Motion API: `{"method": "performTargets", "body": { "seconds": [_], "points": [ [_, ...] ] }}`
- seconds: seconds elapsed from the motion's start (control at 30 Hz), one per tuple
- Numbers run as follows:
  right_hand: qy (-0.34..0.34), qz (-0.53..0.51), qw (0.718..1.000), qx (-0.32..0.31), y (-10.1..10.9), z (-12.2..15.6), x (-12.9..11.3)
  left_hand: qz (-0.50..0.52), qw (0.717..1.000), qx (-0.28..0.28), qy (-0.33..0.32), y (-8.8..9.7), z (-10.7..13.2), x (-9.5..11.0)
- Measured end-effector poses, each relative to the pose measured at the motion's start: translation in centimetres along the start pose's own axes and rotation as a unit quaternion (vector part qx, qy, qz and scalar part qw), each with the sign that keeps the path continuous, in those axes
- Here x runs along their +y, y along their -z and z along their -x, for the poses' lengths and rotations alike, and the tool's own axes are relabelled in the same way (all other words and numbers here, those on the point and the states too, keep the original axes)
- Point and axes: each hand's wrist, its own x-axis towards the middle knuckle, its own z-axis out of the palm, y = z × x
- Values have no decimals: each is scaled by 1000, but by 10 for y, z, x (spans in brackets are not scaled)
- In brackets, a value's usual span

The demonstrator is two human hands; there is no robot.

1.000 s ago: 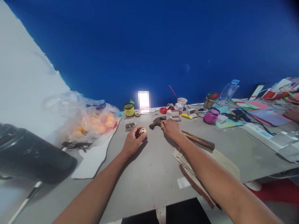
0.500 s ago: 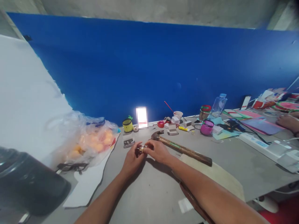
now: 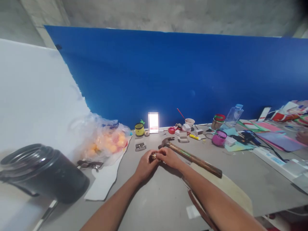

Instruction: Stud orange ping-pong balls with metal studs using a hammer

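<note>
Between my two hands is a small shiny gold-and-silver round piece [image 3: 153,156], partly covered by fingers; its exact kind cannot be made out. My left hand [image 3: 145,165] is closed around its left side. The fingers of my right hand [image 3: 169,157] pinch it from the right. Just beyond my left hand lies a small open grey box [image 3: 140,147] with shiny metal pieces inside. A claw hammer [image 3: 192,156] with a wooden handle rests on the table right beside my right hand, its head pointing away to the left.
A dark jar [image 3: 45,173] and a plastic bag of orange fruit [image 3: 108,142] stand left. Along the blue wall are a yellow mesh pot [image 3: 139,129], a bright screen [image 3: 153,123] and a white cup [image 3: 190,122]. A power strip [image 3: 271,160] lies right; another person's hand [image 3: 302,137] shows beyond.
The view has shifted, so the table's things appear farther right. Both hands stay together on the small shiny piece, with the fingers slightly rearranged around it.
</note>
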Motion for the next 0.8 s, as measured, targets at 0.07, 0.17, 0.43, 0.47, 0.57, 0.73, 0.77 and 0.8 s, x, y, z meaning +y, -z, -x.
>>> {"method": "performTargets", "body": {
  "seconds": [0.07,0.17,0.43,0.47,0.57,0.73,0.77,0.8],
  "points": [
    [4,-32,999,-9,1,0,2,-9,1000,-6,-9,1,0,-2],
    [-8,-67,998,-4,2,-1,6,-12,1000,-12,-11,1,-1,-3],
    [16,77,997,-6,26,-34,-22,14,999,-8,33,-5,-2,-3],
    [36,128,991,-16,26,-41,-32,14,999,-5,31,-5,-3,-4],
    [72,247,964,-58,13,-64,-66,10,1000,-9,23,-4,-4,-9],
    [68,383,904,-175,-29,-97,-104,18,999,-13,48,-4,-6,-16],
    [69,387,902,-179,-35,-102,-107,21,998,-14,52,-4,-6,-16],
    [69,387,902,-179,-40,-106,-109,21,998,-14,56,-4,-6,-16]
  ]
}}
